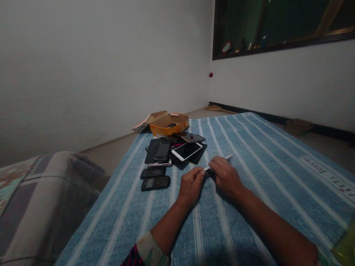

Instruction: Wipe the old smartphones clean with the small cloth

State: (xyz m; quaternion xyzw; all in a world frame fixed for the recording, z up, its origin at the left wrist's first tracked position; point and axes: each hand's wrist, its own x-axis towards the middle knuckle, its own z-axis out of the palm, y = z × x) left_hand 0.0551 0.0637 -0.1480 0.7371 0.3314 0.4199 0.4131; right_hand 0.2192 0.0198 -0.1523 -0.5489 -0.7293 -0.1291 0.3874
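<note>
A thin white phone (229, 158), seen nearly edge-on, spans both hands just above the striped cloth. My left hand (191, 184) pinches its near left end between thumb and fingers. My right hand (224, 174) is closed over its middle, and most of the phone is hidden behind those fingers. Left of the hands lie two black keypad phones (155, 183), side by side. Beyond them is a pile of phones, with a white smartphone (187, 150) on the right and a dark phone (162, 151) on the left.
An open orange cardboard box (169, 129) stands behind the pile. The blue and white striped cloth (249, 155) covers the table. Draped fabric (47, 207) is at the lower left. A broom (220, 109) and a flattened carton (298, 126) lie by the far right wall.
</note>
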